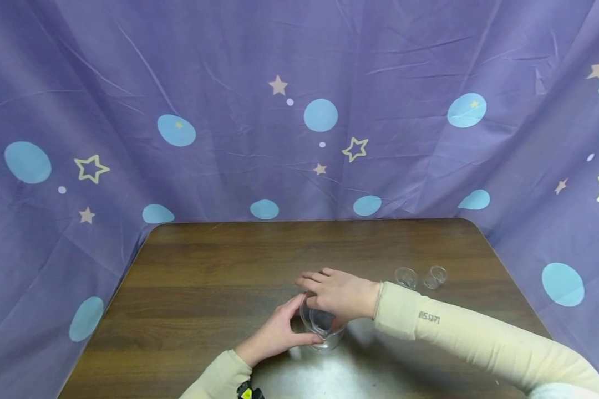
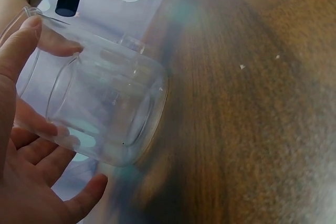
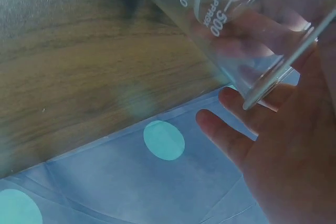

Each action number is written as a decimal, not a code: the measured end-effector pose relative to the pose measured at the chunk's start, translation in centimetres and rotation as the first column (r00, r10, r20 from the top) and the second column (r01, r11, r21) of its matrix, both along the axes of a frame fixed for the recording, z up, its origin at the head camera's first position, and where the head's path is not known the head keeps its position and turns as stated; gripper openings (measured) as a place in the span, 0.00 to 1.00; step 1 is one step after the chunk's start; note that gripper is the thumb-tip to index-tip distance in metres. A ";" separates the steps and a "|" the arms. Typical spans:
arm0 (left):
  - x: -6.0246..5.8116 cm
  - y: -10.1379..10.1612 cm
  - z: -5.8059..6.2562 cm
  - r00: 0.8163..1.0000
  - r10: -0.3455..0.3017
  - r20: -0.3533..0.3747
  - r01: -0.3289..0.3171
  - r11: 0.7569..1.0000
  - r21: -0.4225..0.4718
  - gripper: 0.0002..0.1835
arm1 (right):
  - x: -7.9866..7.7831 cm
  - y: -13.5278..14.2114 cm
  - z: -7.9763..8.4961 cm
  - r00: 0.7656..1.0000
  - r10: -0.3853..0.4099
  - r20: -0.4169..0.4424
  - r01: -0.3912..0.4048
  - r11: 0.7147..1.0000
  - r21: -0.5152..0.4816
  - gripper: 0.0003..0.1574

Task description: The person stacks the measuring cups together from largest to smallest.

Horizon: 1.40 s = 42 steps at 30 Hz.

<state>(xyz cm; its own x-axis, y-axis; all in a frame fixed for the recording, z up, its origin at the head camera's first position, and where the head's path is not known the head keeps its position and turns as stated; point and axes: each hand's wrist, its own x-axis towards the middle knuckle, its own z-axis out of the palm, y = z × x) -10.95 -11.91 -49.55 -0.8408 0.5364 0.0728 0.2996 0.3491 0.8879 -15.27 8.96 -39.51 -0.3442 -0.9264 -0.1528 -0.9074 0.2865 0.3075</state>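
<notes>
Nesting appears to be the step in hand. The left hand [image 1: 278, 330] grips the large beaker [image 1: 329, 342] on the table [image 1: 214, 260]. Inside it, as far as clear glass permits judging, the right hand [image 1: 341, 295] pinches the inner beaker [image 2: 100, 103] near its rim. The next move likely requires release, then straight upward withdrawal. A small beaker [image 1: 406, 277] and a second small beaker [image 1: 435, 277] sit to the right.

1. Beaker [image 2: 152, 93]: clear, smooth, shiny glass.
2. Cups [image 1: 435, 278]: clear and shiny.
3. Table [image 1: 219, 266]: looks like wood, with a shiny patch.
4. Curtain [image 1: 229, 116]: wrinkly cloth.
5. Sleeve [image 1: 464, 328]: dull cloth.
</notes>
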 end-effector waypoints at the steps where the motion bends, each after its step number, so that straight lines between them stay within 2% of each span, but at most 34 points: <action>1: 0.0 0.0 0.0 1.000 0.000 0.004 0.000 1.000 0.002 0.44 | 0.0 0.1 0.0 1.000 0.001 0.010 0.000 1.000 -0.004 0.43; 7: 0.1 0.0 -0.1 1.000 0.005 0.000 -0.005 1.000 0.002 0.42 | -0.4 0.4 0.3 0.996 0.000 0.092 0.006 0.998 -0.061 0.36; 13: 0.1 0.0 -0.2 1.000 0.012 -0.014 -0.012 1.000 -0.009 0.42 | -0.5 0.6 1.6 0.981 -0.046 0.187 0.061 0.995 -0.079 0.33; 18: 0.1 0.0 -0.2 1.000 0.022 0.007 -0.022 1.000 -0.010 0.46 | -0.6 1.0 2.3 0.967 -0.076 0.243 0.099 0.991 -0.086 0.32; 30: 0.2 0.1 -0.2 1.000 0.019 0.000 -0.019 1.000 0.007 0.48 | -0.4 2.6 3.0 0.965 -0.034 0.261 0.078 0.983 -0.163 0.30; 37: 0.0 0.2 -0.3 1.000 0.006 -0.017 -0.006 1.000 0.017 0.49 | -0.3 3.4 3.5 0.972 -0.031 0.233 0.075 0.980 -0.185 0.35; 42: -0.1 0.1 -0.2 0.999 -0.003 -0.043 0.004 1.000 0.021 0.50 | -0.2 4.0 3.8 0.978 -0.028 0.208 0.069 0.979 -0.190 0.33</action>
<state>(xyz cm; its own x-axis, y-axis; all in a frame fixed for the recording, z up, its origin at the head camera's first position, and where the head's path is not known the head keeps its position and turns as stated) -11.03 -11.79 -49.78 -0.8350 0.5370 0.1201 0.3385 0.3291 0.8815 -15.46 12.94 -35.74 -0.3700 -0.9281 -0.0418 -0.9285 0.3678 0.0518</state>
